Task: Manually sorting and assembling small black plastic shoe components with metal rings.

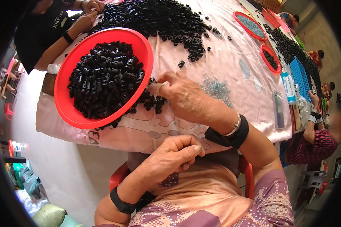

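My right hand [182, 94] reaches over the pink cloth, its fingers bent together at a small heap of black plastic pieces [155, 103] beside a red basin. Pale wrapping covers a fingertip, and whatever sits between the fingers is hidden. Close to my body, above my lap, my left hand [174, 153] is curled closed with the thumb over the fingers; its contents do not show. The red basin [147, 56] stands tilted at the table's near left edge, filled with black plastic cord locks [106, 75]. Right of my right hand lies a scatter of tiny silvery springs [218, 90].
A large pile of black pieces [151, 22] covers the far table. Another person's hands [89, 15] work at its left. Small red trays [262, 36], a blue basket [300, 75], a white-and-blue packet [288, 87] and a phone-like slab [278, 109] lie right. Other people sit farther right.
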`<action>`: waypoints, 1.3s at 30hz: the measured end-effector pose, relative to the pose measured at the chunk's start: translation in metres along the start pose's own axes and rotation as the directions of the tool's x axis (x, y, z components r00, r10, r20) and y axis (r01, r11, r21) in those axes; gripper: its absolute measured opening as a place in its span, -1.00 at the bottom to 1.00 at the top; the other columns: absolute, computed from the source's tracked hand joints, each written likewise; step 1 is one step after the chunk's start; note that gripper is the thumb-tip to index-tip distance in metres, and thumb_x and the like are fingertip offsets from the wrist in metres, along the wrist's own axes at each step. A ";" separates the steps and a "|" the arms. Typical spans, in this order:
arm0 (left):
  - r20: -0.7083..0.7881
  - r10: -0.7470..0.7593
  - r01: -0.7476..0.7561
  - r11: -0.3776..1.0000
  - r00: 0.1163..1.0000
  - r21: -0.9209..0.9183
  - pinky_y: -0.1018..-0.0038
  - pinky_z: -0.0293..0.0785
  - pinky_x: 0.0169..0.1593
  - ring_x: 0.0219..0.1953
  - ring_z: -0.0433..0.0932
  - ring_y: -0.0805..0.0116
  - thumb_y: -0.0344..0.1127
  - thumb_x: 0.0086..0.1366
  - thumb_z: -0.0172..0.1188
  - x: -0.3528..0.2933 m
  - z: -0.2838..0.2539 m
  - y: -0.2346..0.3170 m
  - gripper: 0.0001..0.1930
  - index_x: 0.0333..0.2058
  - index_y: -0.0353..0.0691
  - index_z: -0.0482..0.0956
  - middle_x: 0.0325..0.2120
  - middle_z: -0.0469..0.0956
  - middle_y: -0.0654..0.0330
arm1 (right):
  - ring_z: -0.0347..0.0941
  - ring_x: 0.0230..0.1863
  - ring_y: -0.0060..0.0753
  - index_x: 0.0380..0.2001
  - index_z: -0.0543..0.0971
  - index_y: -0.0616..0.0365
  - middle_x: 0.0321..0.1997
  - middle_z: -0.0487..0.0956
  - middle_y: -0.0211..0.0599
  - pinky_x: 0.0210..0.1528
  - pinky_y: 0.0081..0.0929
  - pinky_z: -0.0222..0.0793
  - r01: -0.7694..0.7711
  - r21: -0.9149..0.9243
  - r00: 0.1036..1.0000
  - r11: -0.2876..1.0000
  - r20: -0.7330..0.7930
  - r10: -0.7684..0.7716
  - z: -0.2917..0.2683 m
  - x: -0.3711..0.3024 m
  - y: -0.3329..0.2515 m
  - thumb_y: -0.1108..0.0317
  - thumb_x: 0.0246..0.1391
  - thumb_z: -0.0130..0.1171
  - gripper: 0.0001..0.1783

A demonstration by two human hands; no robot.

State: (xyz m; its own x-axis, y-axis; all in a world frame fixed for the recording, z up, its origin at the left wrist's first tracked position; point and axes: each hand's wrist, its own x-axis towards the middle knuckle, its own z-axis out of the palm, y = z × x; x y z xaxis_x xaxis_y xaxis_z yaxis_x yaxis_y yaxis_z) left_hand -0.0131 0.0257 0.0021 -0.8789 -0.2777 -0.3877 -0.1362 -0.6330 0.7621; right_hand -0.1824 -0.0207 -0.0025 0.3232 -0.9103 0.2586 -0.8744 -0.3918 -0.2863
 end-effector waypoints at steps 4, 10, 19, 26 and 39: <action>-0.034 -0.003 0.003 1.000 0.999 0.009 0.71 0.15 -0.50 -0.53 0.25 0.71 -0.15 0.42 0.04 -0.001 -0.002 0.001 -0.72 -0.29 -0.26 0.52 -0.56 0.33 0.44 | 0.43 -0.01 -0.02 -0.15 0.61 0.06 0.00 0.47 -0.08 0.03 -0.25 0.43 0.085 0.096 0.996 0.992 0.000 -0.086 0.003 -0.001 0.004 0.66 -0.18 0.10 -0.55; -0.003 0.013 -0.013 1.000 1.000 0.006 0.71 0.16 -0.50 -0.53 0.25 0.71 -0.15 0.43 0.03 0.000 0.000 -0.001 -0.72 -0.28 -0.26 0.53 -0.57 0.33 0.44 | 0.46 -0.06 -0.01 -0.30 0.60 0.14 -0.09 0.49 -0.08 -0.06 -0.24 0.46 0.012 0.170 0.996 0.985 -0.091 0.004 0.005 -0.007 0.027 0.74 -0.23 0.03 -0.61; -0.046 -0.018 0.018 1.000 0.999 -0.015 0.70 0.14 -0.53 -0.55 0.30 0.66 -0.20 0.41 0.08 -0.001 0.003 0.003 -0.75 -0.29 -0.30 0.54 -0.59 0.37 0.38 | 0.45 -0.07 0.04 -0.07 0.56 0.09 -0.12 0.48 -0.03 -0.04 -0.22 0.43 -0.084 0.127 0.995 0.988 -0.047 0.091 0.005 -0.007 0.014 0.69 -0.14 0.02 -0.50; -0.065 -0.046 0.044 0.999 0.997 -0.032 0.70 0.14 -0.54 -0.57 0.30 0.66 -0.20 0.40 0.09 0.002 0.004 0.004 -0.74 -0.29 -0.31 0.54 -0.60 0.38 0.37 | 0.41 -0.01 0.05 0.01 0.52 0.09 -0.01 0.48 0.01 0.06 -0.16 0.37 0.049 -0.027 0.980 0.998 -0.192 -0.054 0.016 0.019 0.019 0.65 -0.10 0.02 -0.48; -0.096 -0.024 0.022 0.999 0.995 -0.023 0.70 0.15 -0.54 -0.57 0.31 0.65 -0.22 0.39 0.11 0.000 0.004 0.004 -0.74 -0.29 -0.34 0.55 -0.59 0.39 0.36 | 0.43 -0.05 -0.04 -0.05 0.55 0.10 -0.04 0.52 -0.11 0.08 -0.22 0.35 0.096 -0.024 0.995 0.995 0.011 -0.095 0.013 -0.004 0.005 0.59 -0.16 0.11 -0.51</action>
State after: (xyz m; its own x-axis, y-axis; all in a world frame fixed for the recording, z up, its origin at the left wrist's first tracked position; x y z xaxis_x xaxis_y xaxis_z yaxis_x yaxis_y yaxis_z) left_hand -0.0152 0.0257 0.0072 -0.8274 -0.3307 -0.4539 -0.1446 -0.6556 0.7411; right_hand -0.1831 -0.0207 -0.0170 0.4093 -0.8702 0.2744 -0.8480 -0.4738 -0.2376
